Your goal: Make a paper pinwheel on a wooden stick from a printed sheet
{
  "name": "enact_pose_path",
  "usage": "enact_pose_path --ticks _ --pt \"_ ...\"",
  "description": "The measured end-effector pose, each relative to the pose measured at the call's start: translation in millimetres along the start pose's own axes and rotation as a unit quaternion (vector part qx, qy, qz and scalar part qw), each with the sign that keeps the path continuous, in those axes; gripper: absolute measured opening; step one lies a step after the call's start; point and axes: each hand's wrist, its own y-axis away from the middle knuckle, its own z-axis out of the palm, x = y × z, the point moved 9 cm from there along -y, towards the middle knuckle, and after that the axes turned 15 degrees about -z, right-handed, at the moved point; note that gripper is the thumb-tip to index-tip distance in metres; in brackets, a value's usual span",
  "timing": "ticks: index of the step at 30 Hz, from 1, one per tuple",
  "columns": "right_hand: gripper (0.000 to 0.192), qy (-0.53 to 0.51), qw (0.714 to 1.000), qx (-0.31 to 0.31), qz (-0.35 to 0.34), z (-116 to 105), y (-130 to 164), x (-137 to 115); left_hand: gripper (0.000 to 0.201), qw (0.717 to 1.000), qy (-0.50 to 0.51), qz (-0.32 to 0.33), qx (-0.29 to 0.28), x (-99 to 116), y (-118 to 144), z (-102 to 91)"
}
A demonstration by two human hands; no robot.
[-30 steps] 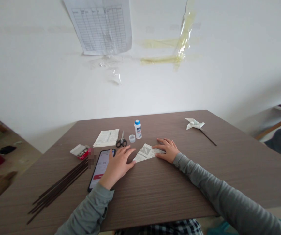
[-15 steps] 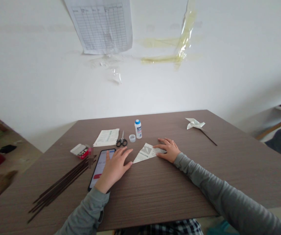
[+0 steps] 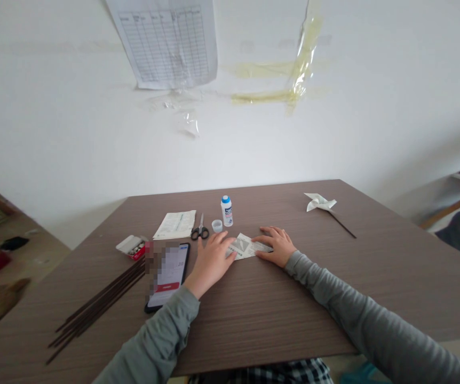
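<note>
Phone (image 3: 168,275) lies at near left on table (image 3: 254,314), dark sticks (image 3: 97,304) just beside it. Left hand (image 3: 211,262) flat, fingers spread, pressing left end of folded printed paper (image 3: 247,246). Right hand (image 3: 277,246) flat, fingers loosely spread, on paper's right end. Beyond: scissors (image 3: 200,231), cap (image 3: 216,225), glue bottle (image 3: 226,210). Far right: paper pinwheel (image 3: 320,202).

The left hand (image 3: 211,262) is shifting rightward off the phone (image 3: 168,276), toward the middle of the table (image 3: 254,314), and is now lying flat over the left tip of the folded printed paper (image 3: 248,246). The phone screen, earlier half covered, is showing in full. The paper's visible part is shrinking.
</note>
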Motion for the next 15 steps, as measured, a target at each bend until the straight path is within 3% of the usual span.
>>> enact_pose_path --ticks 4,15 --pt "0.057 0.004 1.0 -0.007 0.008 -3 1 -4 0.044 1.0 0.007 0.019 0.004 18 -4 7.4" --pt "0.06 0.032 0.999 -0.001 0.03 -6 5 -24 0.042 0.999 0.041 0.019 -0.018 11 -13 16.0"
